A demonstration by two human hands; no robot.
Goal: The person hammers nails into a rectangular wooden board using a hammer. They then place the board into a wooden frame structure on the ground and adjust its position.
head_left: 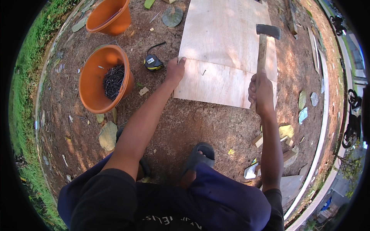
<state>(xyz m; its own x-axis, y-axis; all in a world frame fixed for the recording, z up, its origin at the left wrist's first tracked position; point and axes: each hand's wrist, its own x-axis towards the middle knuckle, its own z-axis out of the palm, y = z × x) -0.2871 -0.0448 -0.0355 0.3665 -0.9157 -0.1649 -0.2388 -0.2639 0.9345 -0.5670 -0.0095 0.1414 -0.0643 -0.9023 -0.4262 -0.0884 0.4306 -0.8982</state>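
Observation:
My right hand (262, 92) is closed round the wooden handle of a hammer (262, 52), its dark metal head raised over the right side of a pale plywood sheet (221, 90). At the sheet's left edge, my left hand (176, 71) grips the board, thumb on top and the other fingers mostly hidden. A single nail (204, 72) shows on the plywood between my hands; whether it stands in the wood or lies on it I cannot tell. A line crosses the wood just above the nail, like a joint between two pieces.
Left of me, an orange bucket (89, 86) holds many dark nails (114, 81), with a second orange bucket (119, 23) beyond it. A tape measure (153, 62) lies near my left hand. Wood offcuts (258, 141) and dry leaves (108, 136) litter the dirt ground.

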